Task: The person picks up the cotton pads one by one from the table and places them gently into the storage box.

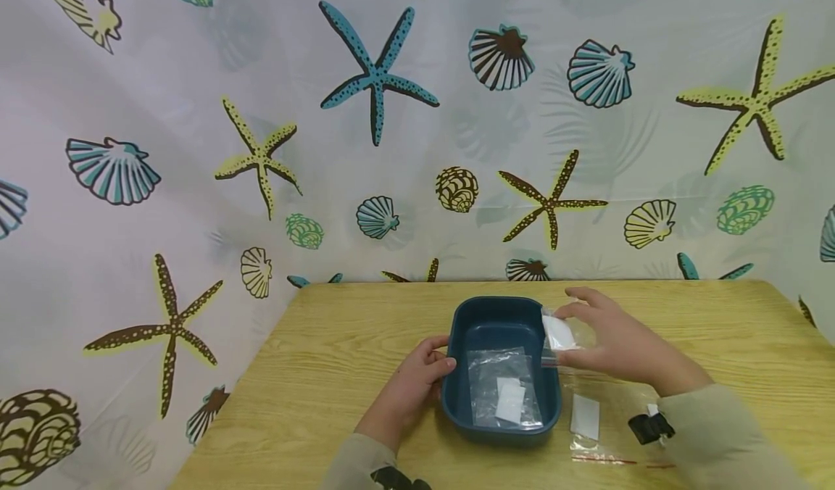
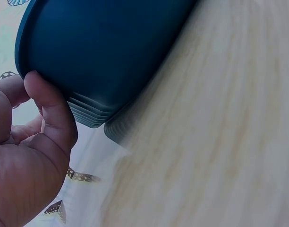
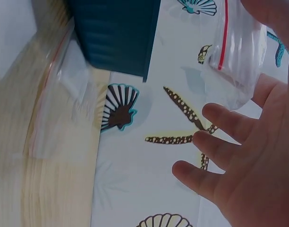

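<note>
A dark blue plastic bin (image 1: pixel 501 435) stands on the table. My left hand (image 1: pixel 417 378) grips its left rim, the thumb curled over the edge in the left wrist view. Inside the bin lie clear zip bags (image 1: pixel 479 374) with white pieces (image 1: pixel 511 401) in them. At the bin's right rim, my right hand (image 1: pixel 603 338) pinches another clear zip bag (image 1: pixel 559 334) holding something white. The red seal strip of this zip bag (image 3: pixel 234 52) shows in the right wrist view, where the other fingers (image 3: pixel 220 151) are spread apart.
Right of the bin, more clear zip bags (image 1: pixel 586 417) lie on the wooden table (image 1: pixel 365 316), one with a white card in it, under my right forearm. A curtain (image 1: pixel 417 178) printed with starfish and shells hangs behind the table and along its left side.
</note>
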A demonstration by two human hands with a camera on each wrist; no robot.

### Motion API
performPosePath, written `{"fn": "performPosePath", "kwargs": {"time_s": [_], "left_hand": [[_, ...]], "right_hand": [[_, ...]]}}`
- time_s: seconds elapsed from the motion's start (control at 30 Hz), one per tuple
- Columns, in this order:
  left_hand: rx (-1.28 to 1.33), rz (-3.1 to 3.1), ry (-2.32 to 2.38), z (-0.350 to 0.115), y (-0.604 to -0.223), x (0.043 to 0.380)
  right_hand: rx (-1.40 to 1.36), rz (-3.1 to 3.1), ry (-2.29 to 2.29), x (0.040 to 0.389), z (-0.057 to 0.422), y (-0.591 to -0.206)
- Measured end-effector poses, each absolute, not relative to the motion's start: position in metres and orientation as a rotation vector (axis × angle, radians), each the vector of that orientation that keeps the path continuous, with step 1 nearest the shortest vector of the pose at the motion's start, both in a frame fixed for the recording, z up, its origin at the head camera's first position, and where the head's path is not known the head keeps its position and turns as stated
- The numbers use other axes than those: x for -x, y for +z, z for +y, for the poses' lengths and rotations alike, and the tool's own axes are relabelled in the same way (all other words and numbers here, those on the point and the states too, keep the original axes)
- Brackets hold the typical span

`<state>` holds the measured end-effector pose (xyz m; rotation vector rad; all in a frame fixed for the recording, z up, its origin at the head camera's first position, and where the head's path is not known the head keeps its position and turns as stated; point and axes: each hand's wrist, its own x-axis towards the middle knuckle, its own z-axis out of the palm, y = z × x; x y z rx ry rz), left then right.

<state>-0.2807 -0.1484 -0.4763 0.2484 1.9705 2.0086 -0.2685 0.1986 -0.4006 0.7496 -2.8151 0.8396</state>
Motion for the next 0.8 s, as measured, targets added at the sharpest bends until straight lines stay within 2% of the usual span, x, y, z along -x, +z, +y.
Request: {"fn": "performPosePath", "kwargs": {"time_s": [0.4,0.8], "left_hand": [[-0.242,1.952,2.025,-0.149,-0.477,0.282],[-0.239,1.933,2.033,-0.148,-0.477,0.281]], "right_hand": [[-0.796,-2.786,0.834,0.265,0.167,-0.394],[-0.820,-2.799,0.758,0.270,0.151,-0.404]]}}
